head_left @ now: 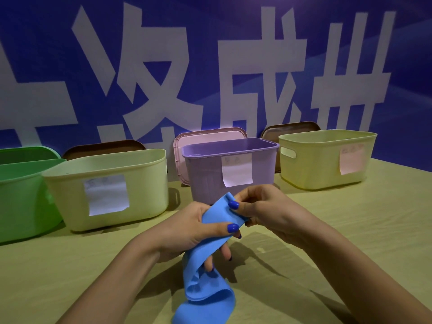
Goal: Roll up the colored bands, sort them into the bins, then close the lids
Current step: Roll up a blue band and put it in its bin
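Nearest me hung the blue band [205,298], its loose tail drooping toward the counter [350,230] while its top end sat between both hands. My left hand [187,230] clamped thumb over the strip to steady it, and my right hand [261,211] pinched the upper edge, placed, I judged, to start the first turn of a roll. Behind, left to right, the green bin [21,202], pale yellow bin [140,183], purple bin [205,169] and far yellow bin [315,164] stood open, lids propped behind, ready for sorting.
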Demonstrator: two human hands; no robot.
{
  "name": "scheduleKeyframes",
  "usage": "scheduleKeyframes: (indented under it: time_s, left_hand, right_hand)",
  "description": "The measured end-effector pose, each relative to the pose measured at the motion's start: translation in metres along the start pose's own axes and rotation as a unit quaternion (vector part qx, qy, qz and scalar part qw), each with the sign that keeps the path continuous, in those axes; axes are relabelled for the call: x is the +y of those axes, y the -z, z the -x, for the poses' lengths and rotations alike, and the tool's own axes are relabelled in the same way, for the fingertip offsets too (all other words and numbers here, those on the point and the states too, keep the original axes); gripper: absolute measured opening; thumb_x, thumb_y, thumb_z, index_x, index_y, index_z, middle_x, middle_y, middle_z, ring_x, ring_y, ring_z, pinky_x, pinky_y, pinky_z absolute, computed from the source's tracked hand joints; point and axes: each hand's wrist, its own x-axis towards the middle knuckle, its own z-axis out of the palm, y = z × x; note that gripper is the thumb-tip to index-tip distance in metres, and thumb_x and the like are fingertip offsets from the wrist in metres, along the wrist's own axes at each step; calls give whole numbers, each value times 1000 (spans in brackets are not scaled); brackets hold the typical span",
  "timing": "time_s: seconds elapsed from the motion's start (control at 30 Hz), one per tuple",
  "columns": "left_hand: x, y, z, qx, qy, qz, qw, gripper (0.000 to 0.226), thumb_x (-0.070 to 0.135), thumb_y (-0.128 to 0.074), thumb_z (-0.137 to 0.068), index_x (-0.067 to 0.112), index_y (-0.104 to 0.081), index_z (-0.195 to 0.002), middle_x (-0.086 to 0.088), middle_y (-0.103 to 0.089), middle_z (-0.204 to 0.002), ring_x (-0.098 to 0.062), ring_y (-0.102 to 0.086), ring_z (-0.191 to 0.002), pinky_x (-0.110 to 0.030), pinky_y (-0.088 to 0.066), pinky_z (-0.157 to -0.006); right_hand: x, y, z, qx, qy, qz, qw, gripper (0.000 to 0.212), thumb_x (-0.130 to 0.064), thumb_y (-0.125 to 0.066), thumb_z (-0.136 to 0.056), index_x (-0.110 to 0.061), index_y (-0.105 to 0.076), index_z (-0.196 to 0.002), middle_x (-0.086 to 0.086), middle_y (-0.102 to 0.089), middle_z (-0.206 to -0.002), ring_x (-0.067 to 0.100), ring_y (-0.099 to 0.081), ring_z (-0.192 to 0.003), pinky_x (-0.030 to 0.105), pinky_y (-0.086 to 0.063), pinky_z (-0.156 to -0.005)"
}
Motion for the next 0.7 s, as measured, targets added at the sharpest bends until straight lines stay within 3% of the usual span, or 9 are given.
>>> scheduleKeyframes:
  time_s: [0.13, 0.23, 0.3, 0.47, 0.57, 0.7]
  left_hand:
    - [0, 0, -1, 6, -6, 13, 1000, 31, 31, -68, -80, 6, -65, -97, -11, -70, -69, -14, -56, -39, -22, -49, -43]
    - [1, -1, 0, 12, -14, 6, 1000, 26, 29, -67, -81, 7, -66, -95, -10, -69, -66, -15, -55, -40, -21, -48, -41]
    - [1, -2, 0, 12, -21, -2, 1000, 22, 27, -66, -83, 8, -65, -95, -9, -69, -66, -15, -55, -41, -22, -49, -42]
    - [0, -3, 0, 16, -33, 0, 999, 10, 23, -67, -83, 14, -66, -79, -11, -69, -66, -16, -55, -41, -28, -50, -47]
    - [-1, -4, -1, 14, -36, 3, 999, 15, 24, -69, -82, 21, -69, -67, -12, -70, -67, -18, -55, -42, -29, -50, -49]
    - [1, -4, -1, 1, -37, -16, 999, 13, 31, -68, -81, 22, -69, -72, -11, -72, -73, -21, -57, -47, -29, -51, -51]
  right_hand:
    - [1, 0, -1, -26, -6, -33, 999, 16, -9, -57, -90, -9, -62, -75, 8, -63, -77, 22, -58, -80, 33, -48, -79]
    - [3, 2, -1, -60, -22, -73, 995, 12, -7, -56, -91, -6, -66, -84, 11, -66, -83, 19, -61, -79, 27, -49, -71]
    - [4, 3, -3, -74, -29, -92, 993, 13, -6, -55, -91, -3, -68, -91, 15, -68, -90, 22, -61, -84, 30, -49, -75]
    - [6, 4, -4, -70, -37, -128, 989, 17, -5, -61, -84, -5, -72, -71, 12, -69, -78, 24, -62, -82, 36, -48, -84]
    - [7, 5, -3, -68, -34, -129, 989, 16, -4, -64, -80, -8, -72, -66, 9, -68, -75, 23, -59, -79, 30, -47, -74]
    - [6, 3, -2, -80, -16, -105, 991, 5, -16, -73, -58, -11, -72, -60, 11, -67, -75, 26, -57, -79, 34, -45, -76]
